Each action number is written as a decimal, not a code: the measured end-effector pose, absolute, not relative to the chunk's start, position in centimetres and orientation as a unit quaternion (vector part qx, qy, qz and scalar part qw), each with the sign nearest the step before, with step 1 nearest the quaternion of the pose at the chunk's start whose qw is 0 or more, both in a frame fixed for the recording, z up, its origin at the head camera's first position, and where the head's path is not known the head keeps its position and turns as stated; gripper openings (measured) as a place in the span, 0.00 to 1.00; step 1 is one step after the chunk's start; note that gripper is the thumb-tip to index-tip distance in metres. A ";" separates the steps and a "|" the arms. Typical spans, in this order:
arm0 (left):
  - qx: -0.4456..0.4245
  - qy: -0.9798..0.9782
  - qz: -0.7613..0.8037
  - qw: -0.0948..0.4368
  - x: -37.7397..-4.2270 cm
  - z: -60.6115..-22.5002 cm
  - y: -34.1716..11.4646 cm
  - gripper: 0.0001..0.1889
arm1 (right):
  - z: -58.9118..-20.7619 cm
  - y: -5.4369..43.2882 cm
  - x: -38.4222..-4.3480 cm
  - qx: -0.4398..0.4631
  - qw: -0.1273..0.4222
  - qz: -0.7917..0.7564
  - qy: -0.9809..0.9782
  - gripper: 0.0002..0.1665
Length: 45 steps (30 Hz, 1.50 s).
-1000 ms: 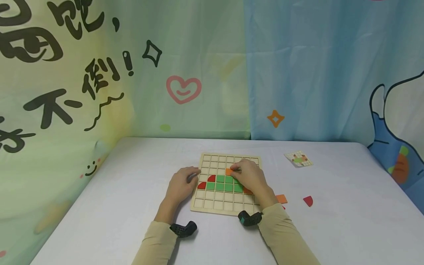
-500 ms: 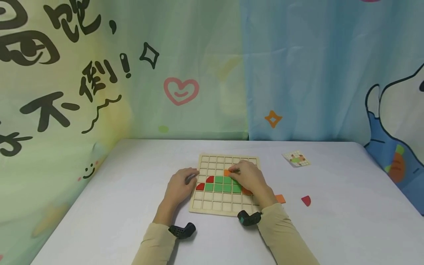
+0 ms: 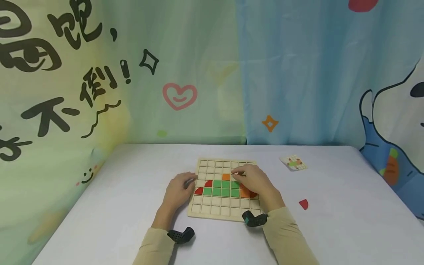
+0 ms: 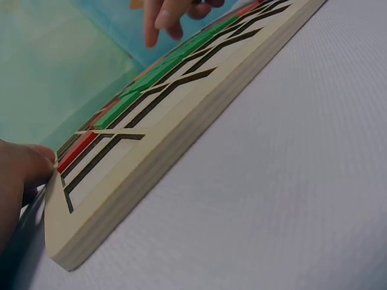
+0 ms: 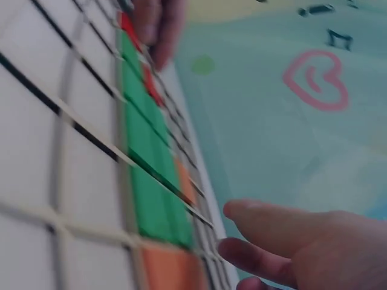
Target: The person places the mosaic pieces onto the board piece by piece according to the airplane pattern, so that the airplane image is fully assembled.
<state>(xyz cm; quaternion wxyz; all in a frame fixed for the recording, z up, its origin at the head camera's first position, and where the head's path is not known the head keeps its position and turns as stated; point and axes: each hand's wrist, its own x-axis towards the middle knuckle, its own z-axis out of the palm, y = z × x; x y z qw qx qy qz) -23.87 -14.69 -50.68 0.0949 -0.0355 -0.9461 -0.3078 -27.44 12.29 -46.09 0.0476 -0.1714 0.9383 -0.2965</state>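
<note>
A square wooden grid board (image 3: 216,211) lies on the table with flat tiles in its cells. Two rows of green tiles (image 3: 216,192) run across its middle, with rounded red tiles (image 3: 208,183) at their left end. One orange tile (image 3: 226,177) sits just above the green ones. My left hand (image 3: 179,191) rests its fingers against the board's left edge. Over the board's right part, my right hand (image 3: 253,180) hovers beside that orange tile, thumb and fingers apart with nothing between them. Orange and dark red tiles (image 3: 245,193) near its wrist are partly covered.
A loose red quarter-round tile (image 3: 303,204) lies on the white table (image 3: 347,217) to the right. Farther back is a small pattern card (image 3: 293,162) with a curled corner. Printed curtains (image 3: 205,55) hang behind the table.
My right hand has let go of the orange tile and moved slightly right, leaving it in its cell. The loose orange tile right of the board is now hidden by my arm.
</note>
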 end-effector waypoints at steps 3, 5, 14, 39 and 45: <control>-0.039 -0.946 -0.308 0.097 -23.9 -50.7 -14.6 0.16 | -45.8 14.5 -27.5 -0.168 0.052 -0.314 0.933 0.16; -0.042 -0.946 -0.306 0.099 -23.9 -50.7 -14.5 0.16 | -45.4 16.1 -27.5 -0.153 0.055 -0.322 0.933 0.17; -0.046 -0.950 -0.291 0.103 -24.3 -50.8 -14.5 0.15 | -44.3 24.2 -25.7 -0.070 0.074 -0.313 0.944 0.26; -0.039 -0.948 -0.303 0.092 -24.2 -51.1 -14.9 0.15 | -46.9 27.9 -24.1 0.006 0.159 -0.286 0.945 0.25; -0.042 -0.946 -0.307 0.097 -24.3 -51.2 -14.9 0.15 | -47.0 26.9 -24.6 0.002 0.139 -0.282 0.949 0.27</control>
